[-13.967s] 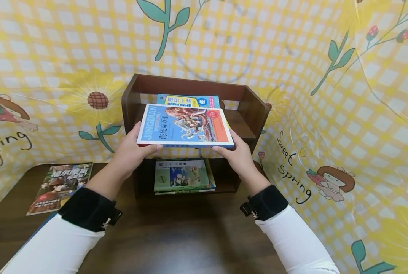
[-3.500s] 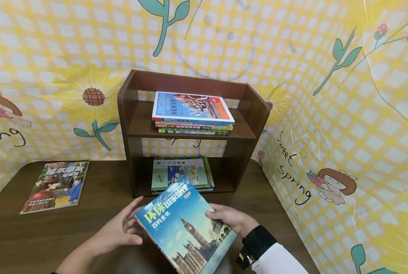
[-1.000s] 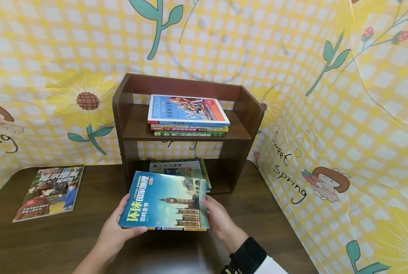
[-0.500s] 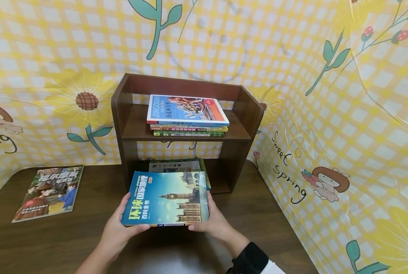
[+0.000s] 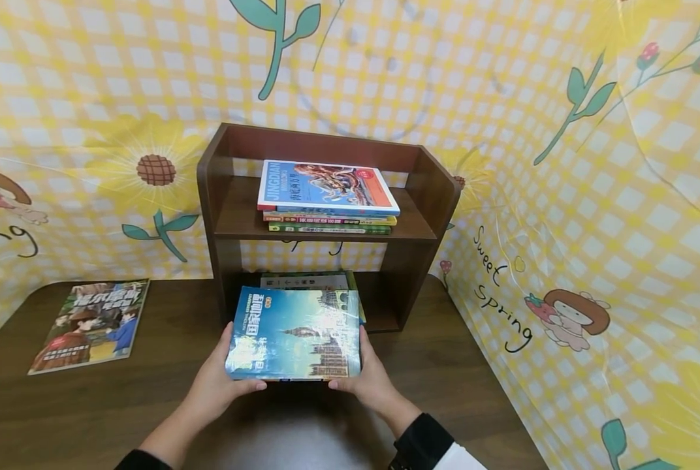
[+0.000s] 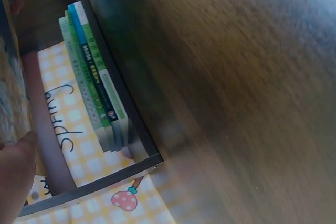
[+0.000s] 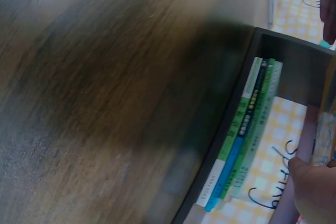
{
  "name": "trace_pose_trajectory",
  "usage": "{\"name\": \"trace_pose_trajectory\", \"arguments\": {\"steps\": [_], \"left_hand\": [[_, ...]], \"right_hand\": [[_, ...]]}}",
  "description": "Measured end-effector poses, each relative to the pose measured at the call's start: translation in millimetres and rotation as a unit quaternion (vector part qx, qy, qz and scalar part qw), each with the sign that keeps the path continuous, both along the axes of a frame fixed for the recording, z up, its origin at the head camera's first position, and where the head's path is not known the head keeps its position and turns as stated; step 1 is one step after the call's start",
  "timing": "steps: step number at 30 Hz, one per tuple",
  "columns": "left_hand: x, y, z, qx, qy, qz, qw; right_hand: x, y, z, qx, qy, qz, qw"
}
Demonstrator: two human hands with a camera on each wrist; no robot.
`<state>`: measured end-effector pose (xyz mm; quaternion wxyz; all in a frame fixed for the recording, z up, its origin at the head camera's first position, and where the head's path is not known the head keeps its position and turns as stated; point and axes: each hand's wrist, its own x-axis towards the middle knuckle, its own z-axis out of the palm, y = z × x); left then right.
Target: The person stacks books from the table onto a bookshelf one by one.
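Note:
Both hands hold a blue paperback book [image 5: 300, 336] with a clock tower on its cover, face up in front of the shelf's lower opening. My left hand [image 5: 213, 386] grips its left edge, thumb along the near side. At the right edge my right hand [image 5: 372, 384] grips it the same way. Behind it, partly covered in the head view, a stack of green books [image 6: 92, 72] lies on the lower shelf. On the upper shelf rests another stack, topped by a blue-and-orange book [image 5: 329, 186].
The dark brown two-tier shelf [image 5: 226, 258] stands at the back of the brown table [image 5: 150, 405]. A magazine [image 5: 91, 326] lies at the table's left. Yellow checked cloth [image 5: 503, 163] covers the walls behind and to the right.
The blue-and-orange book, earlier in both hands, now tops the upper stack. The clock-tower book, first tilted in the right hand, is now level in both hands and a little nearer the shelf.

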<state>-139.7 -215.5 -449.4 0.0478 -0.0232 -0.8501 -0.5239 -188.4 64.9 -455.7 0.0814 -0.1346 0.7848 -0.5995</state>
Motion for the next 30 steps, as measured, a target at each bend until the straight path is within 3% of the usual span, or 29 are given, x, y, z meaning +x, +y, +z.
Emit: {"name": "trace_pose_trajectory", "arguments": {"steps": [4,9,18,30], "left_hand": [[-6.1,0.2,-3.2,0.004,-0.001,-0.002,1.0],[-13.2,-0.2,-11.4,0.004,-0.031,0.007,0.9995],[-26.5,-1.3,-29.3,0.011,-0.068,0.016,0.9975],[-36.9,3.4,-42.7,0.022,-0.081,0.028,0.9961]], "right_hand": [[-7.1,0.3,-6.3,0.008,0.02,0.008,0.9997],[-18.4,0.9,-15.2,0.029,0.052,0.026,0.9979],[-34.9,-1.6,-26.3,-0.007,-0.006,0.04,0.9991],[-47.5,-1.0,-40.0,0.019,-0.036,0.024,0.9989]]}}
